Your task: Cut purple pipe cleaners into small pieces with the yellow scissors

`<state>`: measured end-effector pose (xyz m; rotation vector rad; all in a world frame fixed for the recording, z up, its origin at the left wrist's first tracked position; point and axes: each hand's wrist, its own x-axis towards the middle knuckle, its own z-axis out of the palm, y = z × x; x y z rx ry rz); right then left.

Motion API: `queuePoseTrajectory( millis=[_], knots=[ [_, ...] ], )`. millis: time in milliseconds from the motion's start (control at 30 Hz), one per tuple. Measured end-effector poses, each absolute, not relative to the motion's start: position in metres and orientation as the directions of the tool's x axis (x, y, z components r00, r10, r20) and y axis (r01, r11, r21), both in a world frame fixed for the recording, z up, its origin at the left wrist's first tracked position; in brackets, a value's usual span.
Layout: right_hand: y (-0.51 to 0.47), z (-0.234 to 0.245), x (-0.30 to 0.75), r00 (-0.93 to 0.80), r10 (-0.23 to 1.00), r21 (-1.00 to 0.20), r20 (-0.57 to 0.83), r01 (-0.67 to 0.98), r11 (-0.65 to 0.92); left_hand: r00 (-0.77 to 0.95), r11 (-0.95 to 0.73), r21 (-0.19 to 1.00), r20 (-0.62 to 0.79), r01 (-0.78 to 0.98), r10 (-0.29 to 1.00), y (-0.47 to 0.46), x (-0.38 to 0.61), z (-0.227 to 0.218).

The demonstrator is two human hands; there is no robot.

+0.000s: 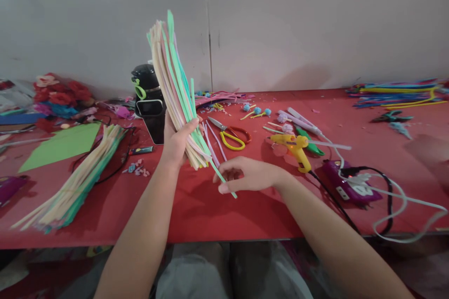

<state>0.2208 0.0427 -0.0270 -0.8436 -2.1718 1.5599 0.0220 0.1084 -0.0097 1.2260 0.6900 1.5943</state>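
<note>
From the head view, the left hand (178, 144) is clenched around a pastel pipe-cleaner bundle (171, 67), held upright above the red surface (206, 217). At its 4 o'clock, the right hand (247, 175) pinches a single green stem (218, 174) jutting from the bundle's foot. Scissors (229, 136) lie at that hand's 12 o'clock and a yellow glue gun (293, 146) at 2.

We're looking at a craft workshop bench, grey partition panels (315, 28) standing behind; pipe cleaners (175, 88), hot-glue gun (294, 147), scissors (229, 134) & paper flowers (59, 93) crowding the red table (196, 215).
</note>
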Motion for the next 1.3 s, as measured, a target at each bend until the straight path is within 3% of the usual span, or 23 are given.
queuePoseTrajectory(
  millis=[133,233,400,467,567,700,767,833,900,967,1100,1300],
  knots=[
    [0.041,-0.039,0.202,-0.611,0.784,-0.957,0.113,0.146,0.252,-0.005,-0.364,0.853,0.391,-0.374,0.921,0.106,0.023,-0.01],
    [0.041,-0.036,0.206,-0.648,0.754,-0.946,0.109,0.166,0.279,-0.002,-0.36,0.848,0.39,-0.388,0.921,0.106,0.022,-0.009],
    [0.038,-0.013,0.243,-0.9,0.43,-0.965,-0.069,0.169,0.2,-0.025,-0.376,0.839,0.399,-0.392,0.917,0.108,0.02,-0.007],
    [0.038,-0.009,0.256,-0.964,0.259,-0.987,-0.057,0.094,0.132,-0.028,-0.382,0.834,0.406,-0.399,0.914,0.109,0.02,-0.007],
    [0.042,-0.013,0.267,-0.993,0.061,-0.995,0.101,-0.1,0.02,-0.034,-0.371,0.83,0.394,-0.417,0.918,0.109,0.02,-0.007],
    [0.046,-0.021,0.276,-0.95,-0.038,-0.951,0.309,-0.309,-0.022,-0.076,-0.352,0.831,0.355,-0.431,0.932,0.111,0.018,-0.007],
    [0.045,-0.022,0.28,-0.925,0.063,-0.927,0.375,-0.374,0.017,-0.09,-0.347,0.829,0.344,-0.438,0.935,0.112,0.017,-0.007],
    [0.044,-0.021,0.28,-0.867,0.347,-0.932,0.359,-0.353,0.082,-0.091,-0.341,0.828,0.337,-0.446,0.937,0.112,0.017,-0.007],
    [0.044,-0.02,0.273,-0.697,0.678,-0.971,0.233,-0.211,0.117,-0.081,-0.331,0.828,0.331,-0.453,0.94,0.111,0.018,-0.005],
    [0.047,-0.022,0.261,-0.496,0.864,-0.995,0.085,-0.004,0.096,-0.064,-0.319,0.828,0.328,-0.461,0.943,0.108,0.019,-0.004],
    [0.056,-0.032,0.237,-0.426,0.898,-0.927,-0.108,0.369,0.063,-0.032,-0.3,0.834,0.322,-0.464,0.946,0.105,0.02,-0.001],
    [0.059,-0.047,0.228,-0.504,0.836,-0.867,-0.217,0.492,0.072,-0.001,-0.266,0.844,0.3,-0.465,0.954,0.105,0.019,-0.004]
  ],
)
